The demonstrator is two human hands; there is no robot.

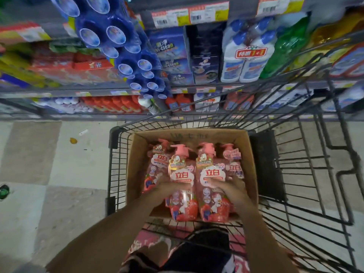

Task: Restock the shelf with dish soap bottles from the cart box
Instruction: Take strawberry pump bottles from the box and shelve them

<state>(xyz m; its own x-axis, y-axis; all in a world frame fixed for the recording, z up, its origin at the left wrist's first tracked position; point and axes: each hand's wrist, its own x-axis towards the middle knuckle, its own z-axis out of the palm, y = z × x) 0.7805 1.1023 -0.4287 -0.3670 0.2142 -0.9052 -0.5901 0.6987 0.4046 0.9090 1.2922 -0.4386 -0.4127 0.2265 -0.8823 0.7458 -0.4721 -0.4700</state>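
A brown cardboard box (244,152) sits in a black wire cart (307,194) and holds several pink pump bottles of dish soap. My left hand (167,187) grips the left middle bottle (182,186) at its waist. My right hand (229,189) grips the right middle bottle (211,184) the same way. Both bottles are raised a little above the others. Another bottle (156,164) stands at the box's left and one more (232,162) at its right. The shelf (118,91) runs across the top of the view.
The shelves carry blue hanging packs (126,67), white bottles with blue caps (246,56), a green bottle (283,50), red boxes and orange bottles (116,104). A tiled floor (59,174) lies left of the cart. Pink packaging (149,239) shows under the cart's near end.
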